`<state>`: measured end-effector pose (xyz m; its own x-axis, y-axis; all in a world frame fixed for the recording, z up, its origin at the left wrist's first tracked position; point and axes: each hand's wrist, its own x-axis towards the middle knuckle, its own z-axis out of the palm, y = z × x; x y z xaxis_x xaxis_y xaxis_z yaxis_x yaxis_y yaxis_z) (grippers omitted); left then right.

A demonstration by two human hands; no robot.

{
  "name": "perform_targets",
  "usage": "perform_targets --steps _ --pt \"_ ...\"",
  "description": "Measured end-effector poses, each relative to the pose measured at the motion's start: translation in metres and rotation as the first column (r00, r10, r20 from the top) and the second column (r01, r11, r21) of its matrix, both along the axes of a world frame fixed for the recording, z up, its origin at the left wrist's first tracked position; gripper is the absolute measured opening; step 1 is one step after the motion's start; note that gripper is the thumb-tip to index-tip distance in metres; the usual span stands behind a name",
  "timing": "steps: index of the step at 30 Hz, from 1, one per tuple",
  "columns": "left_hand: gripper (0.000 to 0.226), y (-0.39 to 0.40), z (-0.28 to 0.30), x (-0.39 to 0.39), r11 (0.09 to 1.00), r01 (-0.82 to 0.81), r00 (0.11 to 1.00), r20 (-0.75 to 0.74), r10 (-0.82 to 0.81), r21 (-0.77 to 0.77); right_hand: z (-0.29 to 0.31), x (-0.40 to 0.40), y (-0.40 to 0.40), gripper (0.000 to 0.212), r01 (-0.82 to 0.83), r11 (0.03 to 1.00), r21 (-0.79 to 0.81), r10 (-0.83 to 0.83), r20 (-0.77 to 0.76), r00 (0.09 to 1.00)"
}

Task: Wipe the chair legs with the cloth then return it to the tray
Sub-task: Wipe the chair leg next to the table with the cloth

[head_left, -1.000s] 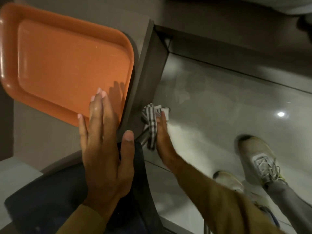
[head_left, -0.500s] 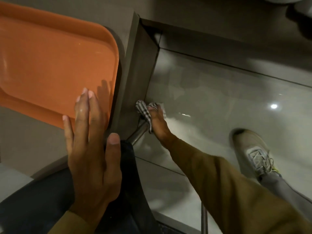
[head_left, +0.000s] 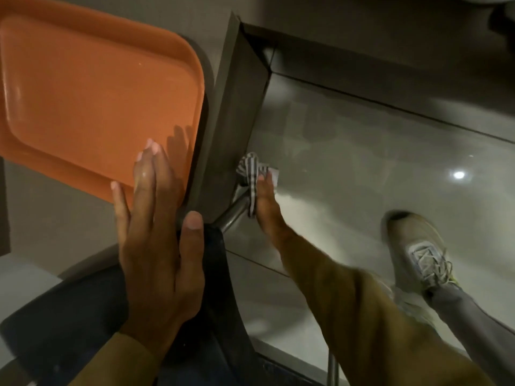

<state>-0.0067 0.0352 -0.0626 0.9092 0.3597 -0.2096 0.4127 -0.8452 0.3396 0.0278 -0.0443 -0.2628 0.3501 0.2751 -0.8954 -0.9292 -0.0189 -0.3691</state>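
Note:
A striped grey-and-white cloth (head_left: 250,169) is wrapped around a metal chair leg (head_left: 235,214) low down, close to the floor. My right hand (head_left: 266,203) grips that cloth against the leg, arm stretched downward. My left hand (head_left: 158,235) lies flat with fingers spread on the dark chair seat (head_left: 69,324), its fingertips over the near corner of the table. The orange tray (head_left: 92,90) sits empty on the table at the upper left.
The grey table (head_left: 55,218) has a dark side panel (head_left: 239,115) right beside the chair leg. The glossy tiled floor (head_left: 362,151) spreads to the right. My shoe (head_left: 418,252) stands on it at right. A second chair leg (head_left: 332,369) shows at the bottom.
My right hand with the cloth slid along the chair leg, first up and then back down a little. The view shifted slightly; my left hand stayed on the seat.

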Motion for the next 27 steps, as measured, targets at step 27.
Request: perform_targets --steps 27 --pt "0.070 -0.002 0.001 0.002 0.998 -0.025 1.000 0.004 0.025 -0.054 0.114 -0.041 -0.018 0.042 0.002 0.973 0.229 -0.034 0.139 0.990"
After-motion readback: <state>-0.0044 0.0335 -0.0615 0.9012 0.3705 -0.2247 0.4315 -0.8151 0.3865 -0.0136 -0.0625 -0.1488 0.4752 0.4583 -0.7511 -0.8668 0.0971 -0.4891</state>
